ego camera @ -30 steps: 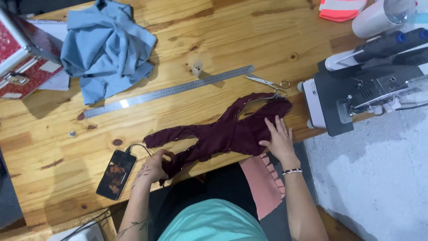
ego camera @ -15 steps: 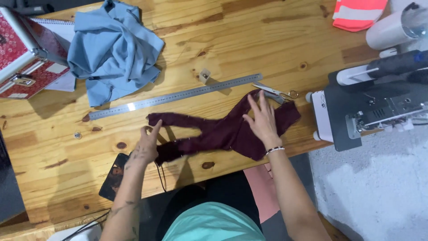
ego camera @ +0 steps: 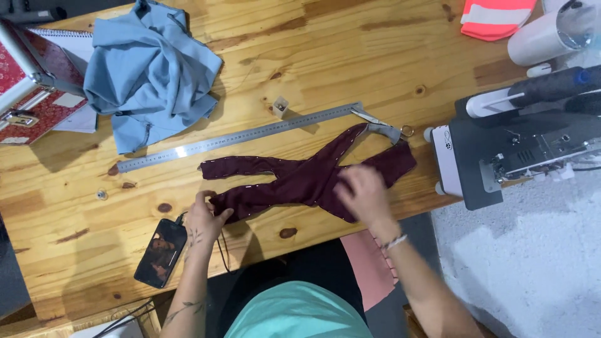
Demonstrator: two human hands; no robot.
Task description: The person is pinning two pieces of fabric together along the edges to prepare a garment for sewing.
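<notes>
Left hand [ego camera: 205, 216] pinches maroon fabric [ego camera: 300, 180]; right hand [ego camera: 360, 193] presses flat.

Wooden table [ego camera: 350, 56], maroon fabric [ego camera: 294, 181], steel ruler [ego camera: 238, 136]

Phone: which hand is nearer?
Left. The left hand grips the maroon fabric just right of the phone; the right hand presses the fabric farther right.

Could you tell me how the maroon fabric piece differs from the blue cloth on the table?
The maroon fabric piece lies spread flat in crossing strips; the blue cloth sits crumpled in a heap. The left hand and right hand touch the maroon piece; the blue cloth lies untouched. Both rest on the wooden table.
</notes>
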